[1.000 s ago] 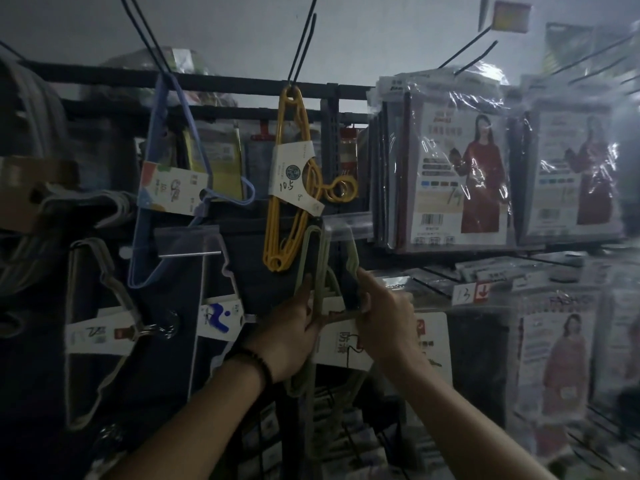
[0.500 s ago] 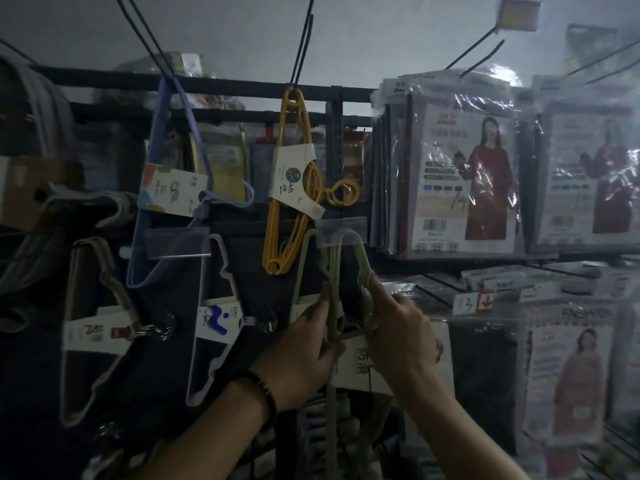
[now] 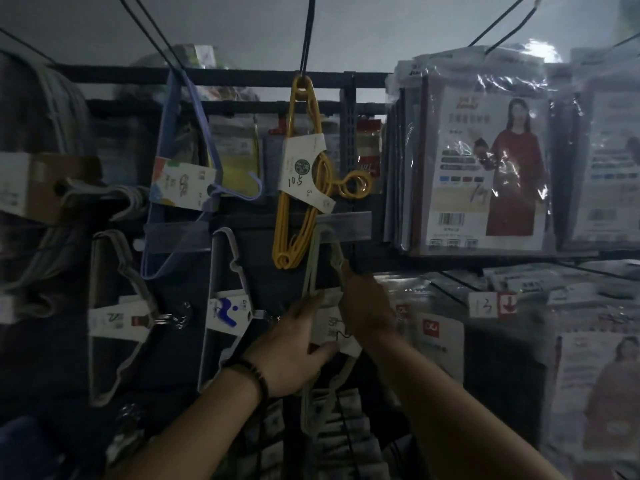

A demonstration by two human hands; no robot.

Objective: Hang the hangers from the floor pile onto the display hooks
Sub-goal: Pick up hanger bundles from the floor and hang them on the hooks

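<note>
Hangers [image 3: 310, 265]: 1 pale grey-green bundle, thin plastic bars, paper label. Long axis vertical, narrow end up. Left hand [image 3: 294, 348] grips its middle; right hand [image 3: 367, 306] pinches its upper bar.

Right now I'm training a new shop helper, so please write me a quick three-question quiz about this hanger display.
1. True or false: the yellow hangers already hang from a hook.
2. What do the left hand and the right hand hold together?
A. the grey-green hangers
B. the blue hangers
C. a packaged dress
3. Fill in: the number handwritten on the yellow hangers' label is ___.

Key: 1 true; 2 A; 3 10.5
</note>
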